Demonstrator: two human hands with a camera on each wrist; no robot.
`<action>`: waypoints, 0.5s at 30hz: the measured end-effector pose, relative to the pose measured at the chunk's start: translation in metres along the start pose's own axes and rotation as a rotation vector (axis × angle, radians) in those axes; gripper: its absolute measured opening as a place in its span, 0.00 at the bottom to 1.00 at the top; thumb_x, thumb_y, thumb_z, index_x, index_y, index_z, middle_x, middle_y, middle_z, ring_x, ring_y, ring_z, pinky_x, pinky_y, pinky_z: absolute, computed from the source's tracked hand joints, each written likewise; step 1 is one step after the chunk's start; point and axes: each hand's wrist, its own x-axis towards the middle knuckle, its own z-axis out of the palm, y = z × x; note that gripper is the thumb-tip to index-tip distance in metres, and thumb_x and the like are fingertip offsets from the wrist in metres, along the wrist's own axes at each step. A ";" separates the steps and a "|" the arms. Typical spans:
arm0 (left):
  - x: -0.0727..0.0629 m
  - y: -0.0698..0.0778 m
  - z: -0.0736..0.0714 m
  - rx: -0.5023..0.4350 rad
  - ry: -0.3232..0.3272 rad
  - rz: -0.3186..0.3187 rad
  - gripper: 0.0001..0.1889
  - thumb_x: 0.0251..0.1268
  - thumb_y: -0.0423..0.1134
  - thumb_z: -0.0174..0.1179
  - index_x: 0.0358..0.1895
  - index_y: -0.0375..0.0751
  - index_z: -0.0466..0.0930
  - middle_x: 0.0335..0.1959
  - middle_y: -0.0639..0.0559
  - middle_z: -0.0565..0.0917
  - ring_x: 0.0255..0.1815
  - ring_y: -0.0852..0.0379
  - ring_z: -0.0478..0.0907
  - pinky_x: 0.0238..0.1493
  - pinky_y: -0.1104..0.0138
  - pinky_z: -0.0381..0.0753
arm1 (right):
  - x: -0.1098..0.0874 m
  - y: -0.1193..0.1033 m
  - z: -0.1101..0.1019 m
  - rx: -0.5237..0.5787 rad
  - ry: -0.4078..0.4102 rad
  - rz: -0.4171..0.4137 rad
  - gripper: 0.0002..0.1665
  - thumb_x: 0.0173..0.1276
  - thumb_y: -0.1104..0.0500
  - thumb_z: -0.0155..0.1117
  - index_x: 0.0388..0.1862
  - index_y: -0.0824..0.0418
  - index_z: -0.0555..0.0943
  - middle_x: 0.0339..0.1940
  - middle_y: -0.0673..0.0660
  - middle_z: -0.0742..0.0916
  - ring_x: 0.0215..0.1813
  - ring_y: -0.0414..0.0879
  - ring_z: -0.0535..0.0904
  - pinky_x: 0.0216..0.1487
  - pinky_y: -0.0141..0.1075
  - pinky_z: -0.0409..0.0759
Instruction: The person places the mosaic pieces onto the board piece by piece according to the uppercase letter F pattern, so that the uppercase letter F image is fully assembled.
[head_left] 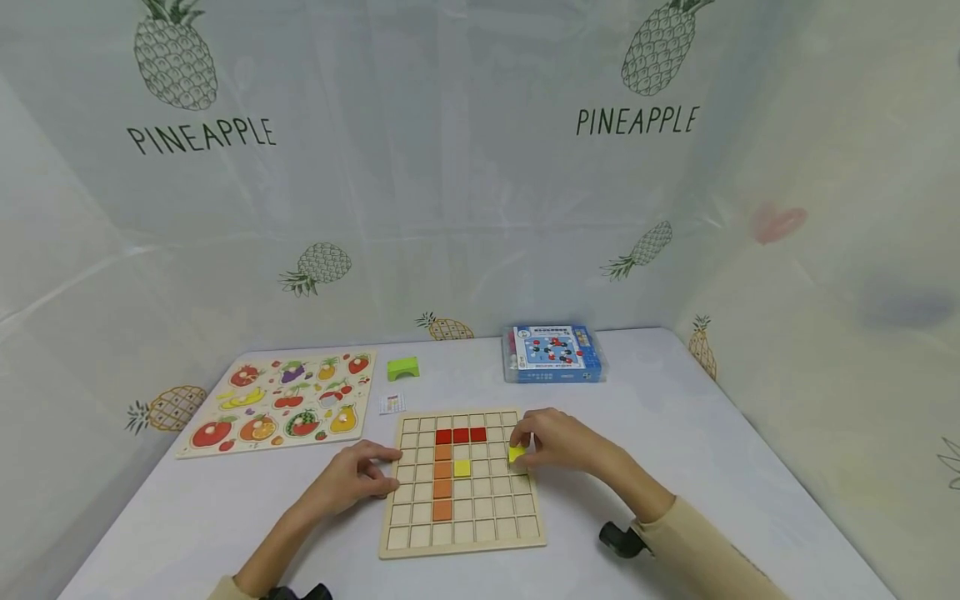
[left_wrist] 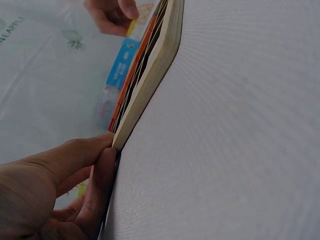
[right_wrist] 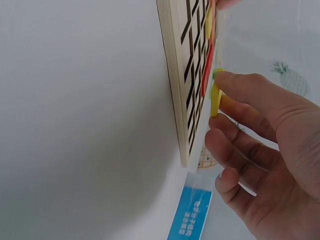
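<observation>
A wooden grid board (head_left: 463, 534) lies on the table, carrying three red tiles (head_left: 461, 436) in a row, several orange tiles (head_left: 443, 488) in a column and one yellow tile (head_left: 462, 468). Over the board's right side, my right hand (head_left: 558, 442) pinches another yellow square tile (right_wrist: 215, 100) between thumb and fingers, the tile raised above the grid in the right wrist view. My left hand (head_left: 348, 481) rests at the board's left edge, thumb and forefinger touching it a little apart. In the left wrist view the left fingertips (left_wrist: 106, 142) meet the board's rim.
A fruit puzzle board (head_left: 281, 400) lies at the back left. Near it are a green arched block (head_left: 402, 367) and a small printed card (head_left: 392, 404). A blue-and-white boxed set (head_left: 555, 354) stands at the back, before a pineapple-print curtain (head_left: 450, 167).
</observation>
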 end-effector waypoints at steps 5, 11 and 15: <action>0.000 0.000 0.000 0.006 -0.001 -0.004 0.24 0.56 0.44 0.71 0.56 0.42 0.82 0.47 0.45 0.80 0.31 0.63 0.79 0.32 0.73 0.76 | 0.006 -0.008 0.006 0.011 -0.014 0.007 0.12 0.58 0.52 0.75 0.39 0.53 0.86 0.33 0.47 0.84 0.29 0.35 0.73 0.32 0.27 0.73; -0.001 0.000 0.000 0.019 0.007 0.003 0.24 0.56 0.44 0.71 0.56 0.42 0.82 0.47 0.45 0.80 0.31 0.64 0.79 0.32 0.74 0.75 | 0.013 -0.014 0.014 -0.005 -0.021 -0.009 0.12 0.58 0.51 0.75 0.39 0.52 0.86 0.33 0.46 0.84 0.30 0.35 0.74 0.34 0.26 0.73; 0.000 -0.001 0.000 0.021 0.008 0.004 0.24 0.56 0.44 0.71 0.56 0.42 0.82 0.49 0.44 0.80 0.31 0.64 0.79 0.32 0.73 0.75 | 0.017 -0.019 0.018 -0.022 -0.023 -0.024 0.12 0.59 0.50 0.75 0.40 0.51 0.86 0.33 0.46 0.85 0.30 0.35 0.74 0.35 0.26 0.73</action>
